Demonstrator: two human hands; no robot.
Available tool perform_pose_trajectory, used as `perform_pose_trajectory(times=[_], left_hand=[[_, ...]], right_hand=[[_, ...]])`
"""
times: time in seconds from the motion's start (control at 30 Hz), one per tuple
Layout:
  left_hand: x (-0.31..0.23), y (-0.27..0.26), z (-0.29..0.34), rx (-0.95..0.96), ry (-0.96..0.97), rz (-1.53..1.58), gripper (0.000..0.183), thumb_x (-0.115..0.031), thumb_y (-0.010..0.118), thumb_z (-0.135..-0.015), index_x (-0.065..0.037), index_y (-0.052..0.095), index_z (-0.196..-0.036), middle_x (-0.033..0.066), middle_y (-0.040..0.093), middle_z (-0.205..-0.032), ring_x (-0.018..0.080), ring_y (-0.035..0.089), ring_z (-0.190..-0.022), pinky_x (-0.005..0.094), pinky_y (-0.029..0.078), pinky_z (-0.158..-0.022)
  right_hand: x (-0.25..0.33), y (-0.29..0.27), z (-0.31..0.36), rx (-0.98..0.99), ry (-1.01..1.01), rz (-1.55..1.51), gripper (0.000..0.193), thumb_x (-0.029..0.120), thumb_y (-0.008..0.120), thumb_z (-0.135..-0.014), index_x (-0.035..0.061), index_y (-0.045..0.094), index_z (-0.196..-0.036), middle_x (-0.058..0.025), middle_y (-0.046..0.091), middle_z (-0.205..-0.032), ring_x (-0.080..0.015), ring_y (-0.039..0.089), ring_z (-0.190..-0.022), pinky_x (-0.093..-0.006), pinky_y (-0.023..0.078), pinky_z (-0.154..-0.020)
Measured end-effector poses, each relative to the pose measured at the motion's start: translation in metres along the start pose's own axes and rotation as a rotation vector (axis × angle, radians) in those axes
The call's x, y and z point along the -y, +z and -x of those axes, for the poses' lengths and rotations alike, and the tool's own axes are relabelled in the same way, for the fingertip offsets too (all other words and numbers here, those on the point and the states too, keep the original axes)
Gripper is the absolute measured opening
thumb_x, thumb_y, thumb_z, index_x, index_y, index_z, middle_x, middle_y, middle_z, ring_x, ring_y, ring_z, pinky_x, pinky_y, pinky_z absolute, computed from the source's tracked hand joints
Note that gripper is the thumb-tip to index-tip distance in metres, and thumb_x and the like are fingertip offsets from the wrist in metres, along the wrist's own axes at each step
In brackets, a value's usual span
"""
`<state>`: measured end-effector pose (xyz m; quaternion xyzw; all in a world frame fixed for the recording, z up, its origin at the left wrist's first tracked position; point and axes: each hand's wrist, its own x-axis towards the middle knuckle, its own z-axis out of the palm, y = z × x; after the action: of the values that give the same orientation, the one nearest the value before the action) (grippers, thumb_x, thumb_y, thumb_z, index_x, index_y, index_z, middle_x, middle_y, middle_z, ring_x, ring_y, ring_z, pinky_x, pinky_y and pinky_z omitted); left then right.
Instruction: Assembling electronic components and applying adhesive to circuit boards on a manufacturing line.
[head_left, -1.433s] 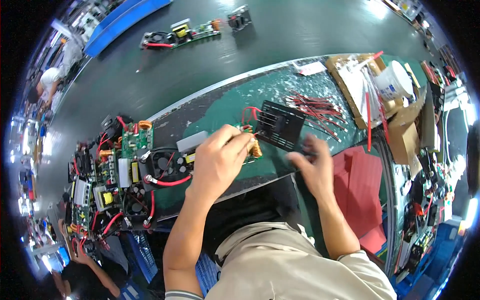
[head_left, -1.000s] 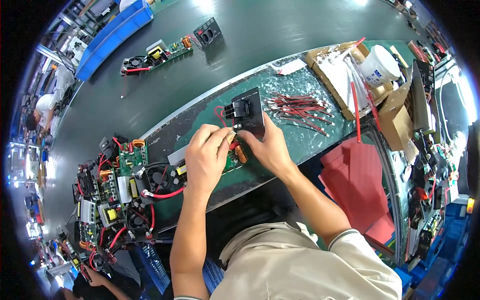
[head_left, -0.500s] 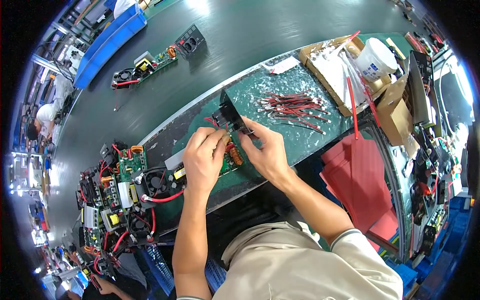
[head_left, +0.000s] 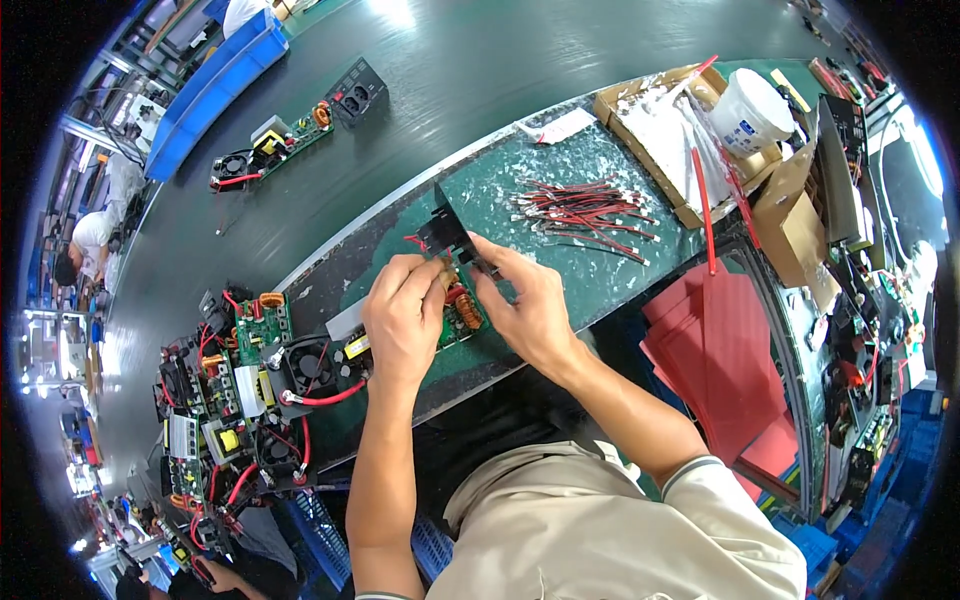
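My right hand [head_left: 528, 312] grips the lower edge of a black end panel [head_left: 452, 228], thumb on one side and fingers on the other. The panel stands tilted above a green circuit board [head_left: 482, 318] with a copper coil [head_left: 467, 311]. My left hand [head_left: 403, 318] is over the board, its fingertips pinched close to the panel's back. What they pinch is hidden by the fingers; a short bit of red wire [head_left: 415, 241] shows just beyond them. A fan [head_left: 312, 366] with a thick red cable [head_left: 335, 397] lies left of my left wrist.
Several more circuit boards [head_left: 225, 400] are heaped at the left. A bundle of red and black wires [head_left: 590, 212] lies right of my hands. Beyond it are a cardboard box [head_left: 690, 218] and a white bucket [head_left: 750, 115]. Another board assembly [head_left: 285, 145] sits on the dark belt [head_left: 450, 90]; red sheets [head_left: 710, 360] lie below.
The assembly on the belt has shifted left and a little nearer. The black panel and my right hand have moved slightly left; my left hand has barely moved and stays pinched.
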<state>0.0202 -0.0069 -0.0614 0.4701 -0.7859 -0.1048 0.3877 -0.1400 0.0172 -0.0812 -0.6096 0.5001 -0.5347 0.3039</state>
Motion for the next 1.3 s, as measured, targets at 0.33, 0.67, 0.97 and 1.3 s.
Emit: perform_pose_trajectory(times=[0.33,0.67,0.97,1.3], left_hand=[[-0.002,-0.012,-0.007,0.044,0.001,-0.012,0.026,-0.012,0.075,-0.080,-0.003,0.071,-0.104,0.0106,0.065,-0.097,0.0314,0.064,-0.086,0.0398,0.051,-0.076],[0.011,-0.050,0.067,0.275,-0.111,-0.488,0.100,-0.043,0.085,-0.064,-0.008,0.041,-0.147,0.0155,0.035,-0.155,0.0412,0.036,-0.136,0.0569,0.026,-0.111],[0.022,-0.049,0.069,0.236,-0.099,-0.483,0.078,-0.056,0.070,-0.075,-0.016,0.054,-0.140,0.0182,0.039,-0.152,0.0383,0.040,-0.133,0.0537,0.029,-0.108],[0.021,-0.043,0.070,0.165,-0.192,-0.466,0.073,-0.047,0.074,-0.074,-0.023,0.054,-0.140,0.0131,0.047,-0.147,0.0322,0.047,-0.129,0.0485,0.031,-0.105]], right_hand=[[-0.009,0.001,-0.016,-0.042,0.190,0.080,0.019,0.008,0.067,-0.090,-0.0022,0.068,-0.105,-0.0164,0.071,-0.084,-0.0128,0.065,-0.071,-0.0300,0.051,-0.064],[-0.006,0.000,0.015,0.403,-0.200,0.306,0.084,0.020,0.085,-0.071,0.0067,0.046,-0.145,-0.0195,0.043,-0.149,-0.0372,0.046,-0.133,-0.0421,0.042,-0.105],[-0.011,0.007,0.006,0.508,-0.116,0.334,0.078,0.022,0.085,-0.069,0.0073,0.054,-0.138,-0.0177,0.046,-0.149,-0.0363,0.050,-0.130,-0.0415,0.041,-0.104],[-0.010,0.018,0.006,0.455,-0.067,0.371,0.070,0.023,0.086,-0.066,0.0058,0.062,-0.129,-0.0165,0.052,-0.144,-0.0324,0.059,-0.119,-0.0401,0.045,-0.098]])
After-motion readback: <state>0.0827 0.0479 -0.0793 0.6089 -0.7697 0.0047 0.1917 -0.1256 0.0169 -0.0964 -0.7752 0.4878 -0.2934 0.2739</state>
